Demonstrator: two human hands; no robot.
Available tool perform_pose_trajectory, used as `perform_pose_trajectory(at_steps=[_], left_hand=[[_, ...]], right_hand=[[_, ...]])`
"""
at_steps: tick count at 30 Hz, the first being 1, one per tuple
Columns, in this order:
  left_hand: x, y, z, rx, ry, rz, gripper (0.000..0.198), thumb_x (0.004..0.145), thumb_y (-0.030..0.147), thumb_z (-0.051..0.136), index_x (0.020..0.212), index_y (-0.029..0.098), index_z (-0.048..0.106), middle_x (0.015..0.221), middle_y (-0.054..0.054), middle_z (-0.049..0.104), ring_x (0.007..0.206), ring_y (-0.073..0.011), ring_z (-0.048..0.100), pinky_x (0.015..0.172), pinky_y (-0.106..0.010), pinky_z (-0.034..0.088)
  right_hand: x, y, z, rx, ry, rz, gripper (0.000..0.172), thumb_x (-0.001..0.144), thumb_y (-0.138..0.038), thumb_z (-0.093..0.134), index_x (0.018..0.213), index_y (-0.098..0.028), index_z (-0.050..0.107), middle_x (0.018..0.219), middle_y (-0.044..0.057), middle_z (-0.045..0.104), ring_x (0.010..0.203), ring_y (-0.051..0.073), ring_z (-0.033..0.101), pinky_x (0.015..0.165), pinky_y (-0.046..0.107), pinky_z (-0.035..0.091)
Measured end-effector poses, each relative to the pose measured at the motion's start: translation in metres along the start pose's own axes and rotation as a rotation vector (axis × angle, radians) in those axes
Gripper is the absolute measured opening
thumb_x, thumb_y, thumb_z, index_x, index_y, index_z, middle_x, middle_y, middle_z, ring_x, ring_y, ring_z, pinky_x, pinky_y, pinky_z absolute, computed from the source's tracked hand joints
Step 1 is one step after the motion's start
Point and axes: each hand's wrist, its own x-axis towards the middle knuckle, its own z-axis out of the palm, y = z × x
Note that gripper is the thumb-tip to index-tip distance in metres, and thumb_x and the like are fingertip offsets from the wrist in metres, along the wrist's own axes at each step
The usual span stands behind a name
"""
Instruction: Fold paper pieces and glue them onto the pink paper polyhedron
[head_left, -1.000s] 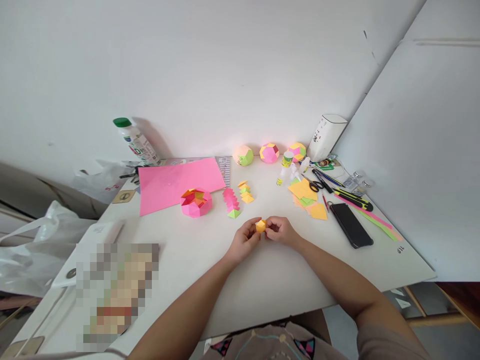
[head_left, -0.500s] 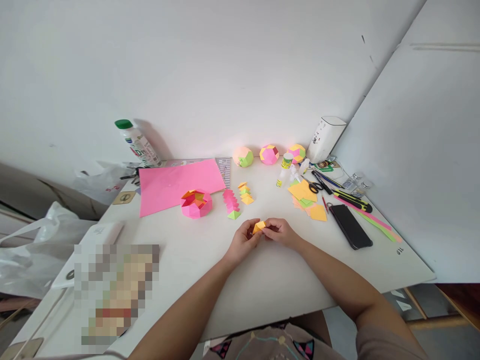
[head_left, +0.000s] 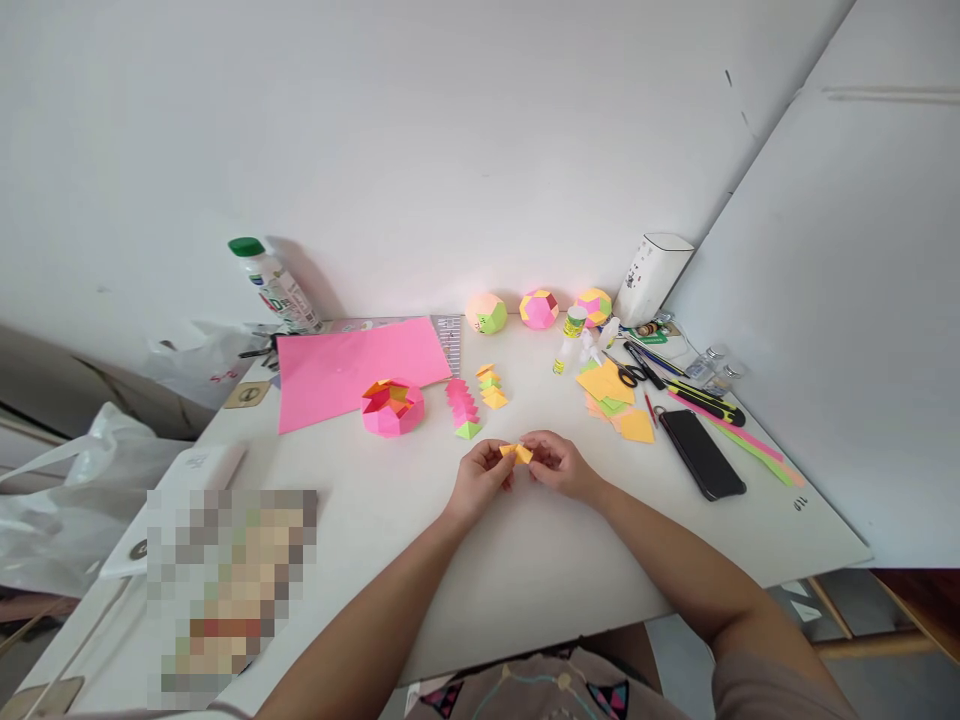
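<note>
A small folded piece of orange paper (head_left: 517,454) is pinched between my two hands above the front middle of the table. My left hand (head_left: 480,478) grips its left side, thumb on top. On the other side, the fingers of my right hand (head_left: 561,467) are closed on its right end. Just beyond lie a row of folded pink and green paper pieces (head_left: 462,405) and a shorter row of orange and green ones (head_left: 491,385). Left of these sits a pink paper ball, open at the top (head_left: 393,412), orange inside.
A pink sheet (head_left: 352,365) lies at the back left beside a bottle (head_left: 274,285). Three paper balls (head_left: 538,309) line the wall. To the right are orange paper squares (head_left: 637,426), scissors (head_left: 628,374), a cutter (head_left: 705,402) and a black phone (head_left: 701,453).
The orange paper has turned in my fingers and now shows a wider, two-pointed shape. My right hand has shifted slightly up, and my left hand slightly to the left.
</note>
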Motion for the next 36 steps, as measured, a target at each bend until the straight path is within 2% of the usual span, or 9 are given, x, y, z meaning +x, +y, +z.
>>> perform_pose_trajectory(at_steps=[5, 8, 14, 22, 26, 30, 36], left_hand=[[0.000, -0.001, -0.003, 0.082, -0.005, 0.003, 0.041, 0.079, 0.055, 0.060, 0.088, 0.015, 0.060, 0.050, 0.005, 0.049, 0.045, -0.0088, 0.045, 0.047, -0.023, 0.037], [-0.001, -0.001, -0.003, 0.120, -0.031, -0.001, 0.046, 0.083, 0.058, 0.052, 0.096, 0.015, 0.061, 0.050, 0.005, 0.048, 0.045, -0.0094, 0.045, 0.047, -0.023, 0.036], [-0.003, -0.001, -0.001, 0.113, -0.086, -0.003, 0.045, 0.083, 0.046, 0.056, 0.116, 0.016, 0.053, 0.060, 0.004, 0.051, 0.053, -0.0107, 0.048, 0.054, -0.024, 0.041], [-0.003, 0.001, -0.001, 0.092, -0.048, -0.048, 0.041, 0.078, 0.033, 0.057, 0.115, 0.016, 0.054, 0.073, 0.002, 0.056, 0.051, -0.0075, 0.045, 0.051, -0.023, 0.042], [-0.004, -0.001, -0.001, 0.111, -0.072, -0.045, 0.045, 0.080, 0.037, 0.058, 0.120, 0.017, 0.051, 0.069, 0.004, 0.050, 0.053, -0.0085, 0.047, 0.053, -0.024, 0.042], [-0.006, 0.002, -0.001, 0.082, -0.092, -0.045, 0.050, 0.083, 0.044, 0.054, 0.123, 0.016, 0.049, 0.069, 0.004, 0.048, 0.054, -0.0093, 0.048, 0.055, -0.025, 0.043], [-0.006, 0.001, -0.001, 0.105, -0.096, -0.048, 0.048, 0.080, 0.034, 0.058, 0.124, 0.018, 0.048, 0.071, 0.005, 0.047, 0.055, -0.0085, 0.048, 0.055, -0.025, 0.044]], right_hand=[[0.000, -0.001, 0.001, -0.065, -0.025, -0.090, 0.020, 0.077, -0.019, 0.059, 0.095, -0.020, 0.067, 0.086, 0.003, 0.066, 0.057, 0.010, 0.059, 0.053, 0.024, 0.048], [0.000, 0.000, 0.001, -0.071, -0.025, -0.109, 0.020, 0.081, -0.023, 0.057, 0.097, -0.020, 0.070, 0.089, 0.004, 0.069, 0.058, 0.011, 0.063, 0.056, 0.026, 0.052], [0.002, 0.005, 0.000, -0.136, -0.004, -0.218, 0.023, 0.086, -0.028, 0.054, 0.100, -0.024, 0.071, 0.095, 0.007, 0.069, 0.058, 0.012, 0.062, 0.056, 0.029, 0.055], [0.004, 0.013, 0.000, -0.127, -0.008, -0.245, 0.017, 0.082, -0.032, 0.062, 0.092, -0.023, 0.072, 0.100, 0.009, 0.063, 0.073, 0.015, 0.062, 0.059, 0.029, 0.055], [0.004, 0.013, 0.000, -0.111, 0.020, -0.230, 0.016, 0.081, -0.033, 0.063, 0.089, -0.023, 0.072, 0.096, 0.008, 0.061, 0.071, 0.015, 0.061, 0.057, 0.030, 0.054], [0.004, 0.009, 0.000, -0.151, 0.040, -0.274, 0.015, 0.082, -0.032, 0.062, 0.086, -0.023, 0.073, 0.090, 0.008, 0.061, 0.070, 0.016, 0.060, 0.056, 0.030, 0.053], [0.004, 0.008, 0.001, -0.142, 0.035, -0.294, 0.013, 0.081, -0.032, 0.064, 0.086, -0.023, 0.073, 0.087, 0.006, 0.059, 0.066, 0.014, 0.059, 0.055, 0.030, 0.053]])
